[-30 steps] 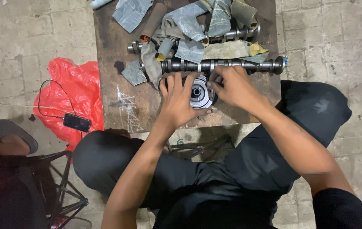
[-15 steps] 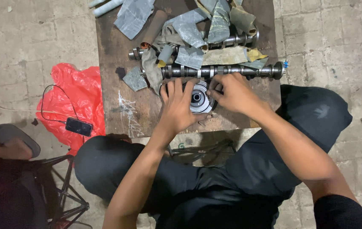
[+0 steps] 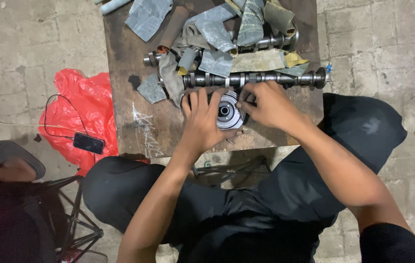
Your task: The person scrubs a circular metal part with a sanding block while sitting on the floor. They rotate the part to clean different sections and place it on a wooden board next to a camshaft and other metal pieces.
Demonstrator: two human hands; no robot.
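Note:
A round silver metal gear hub point(image 3: 227, 114) with a dark centre hole lies on the brown wooden table point(image 3: 125, 73). My left hand point(image 3: 201, 122) covers its left side with the fingers spread over the rim. My right hand point(image 3: 266, 104) grips its upper right edge with the fingertips. Just behind both hands a long dark camshaft point(image 3: 285, 78) lies across the table. A second camshaft point(image 3: 270, 43) lies farther back, partly covered by scraps.
Several grey sandpaper scraps point(image 3: 149, 17) litter the table's far half. A red plastic bag point(image 3: 78, 112) and a black phone point(image 3: 89, 143) on a cable lie on the paved floor at left. A sandalled foot point(image 3: 10, 163) and a metal stool frame point(image 3: 73, 214) sit lower left.
Both hands stay on the gear hub, and the fingers shift only slightly. The view drifts a little.

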